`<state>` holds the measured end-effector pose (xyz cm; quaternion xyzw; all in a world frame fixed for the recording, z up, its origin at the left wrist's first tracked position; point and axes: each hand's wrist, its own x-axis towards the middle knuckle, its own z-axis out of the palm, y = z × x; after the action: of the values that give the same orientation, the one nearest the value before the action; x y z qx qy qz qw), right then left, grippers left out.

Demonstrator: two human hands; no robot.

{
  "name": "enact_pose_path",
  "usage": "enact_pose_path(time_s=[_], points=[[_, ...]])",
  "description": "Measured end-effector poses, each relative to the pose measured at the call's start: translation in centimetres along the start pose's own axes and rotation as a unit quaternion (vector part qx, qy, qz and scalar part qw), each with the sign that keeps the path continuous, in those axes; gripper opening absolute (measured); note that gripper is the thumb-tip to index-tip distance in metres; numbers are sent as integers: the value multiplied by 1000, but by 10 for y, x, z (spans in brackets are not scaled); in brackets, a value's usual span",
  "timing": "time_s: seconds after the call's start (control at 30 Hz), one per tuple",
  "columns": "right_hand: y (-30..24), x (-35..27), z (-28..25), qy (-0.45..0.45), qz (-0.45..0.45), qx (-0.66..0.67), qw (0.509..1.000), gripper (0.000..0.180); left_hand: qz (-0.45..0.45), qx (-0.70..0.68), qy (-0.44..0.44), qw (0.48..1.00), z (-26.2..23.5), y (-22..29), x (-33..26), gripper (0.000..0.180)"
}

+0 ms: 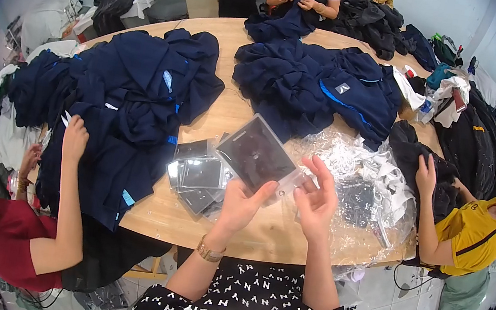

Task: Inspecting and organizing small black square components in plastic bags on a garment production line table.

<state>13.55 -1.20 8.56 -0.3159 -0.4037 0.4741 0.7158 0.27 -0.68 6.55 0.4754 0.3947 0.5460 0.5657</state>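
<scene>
My left hand (244, 202) pinches the lower edge of a clear plastic pouch (258, 153) with a dark, square, flat insert. The pouch is tilted in front of me above the table, and a small hole shows near its lower right corner. My right hand (318, 201) is at the pouch's right edge, fingers apart and palm partly turned up. Whether its fingertips touch the clear flap I cannot tell. Beside my left wrist lies a loose pile of similar flat pouches (200, 173).
A clear plastic bag (400, 232) with white strips (355, 165) lies right of my hands. Navy garments (136, 87) are heaped left, more navy garments (291, 78) ahead on the wooden table (214, 121). Co-workers sit left and right, one holding scissors (66, 119); others are across the table.
</scene>
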Motion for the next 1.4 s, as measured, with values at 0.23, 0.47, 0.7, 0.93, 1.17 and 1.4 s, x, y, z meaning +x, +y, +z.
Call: enact_pose_path(time_s=[0.23, 0.47, 0.7, 0.93, 1.17, 1.4], points=[[24, 2, -28, -11, 98, -90, 991, 10, 16, 98, 22, 995, 2, 4, -5, 17], [30, -2, -24, 18, 38, -146, 988, 11, 28, 82, 2, 996, 3, -12, -3, 15], [36, -5, -20, -31, 109, -80, 990, 15, 59, 38, 47, 996, 13, -12, -5, 15], [45, -2, -31, 15, 105, -41, 994, 17, -54, 245, -29, 968, -15, -26, -8, 20], [61, -17, -25, -56, 170, -64, 982, 20, 42, 229, 45, 972, -8, -35, -18, 15], [73, -38, -29, -22, 233, -47, 971, 24, -73, 32, -15, 997, -11, -44, -27, 11]])
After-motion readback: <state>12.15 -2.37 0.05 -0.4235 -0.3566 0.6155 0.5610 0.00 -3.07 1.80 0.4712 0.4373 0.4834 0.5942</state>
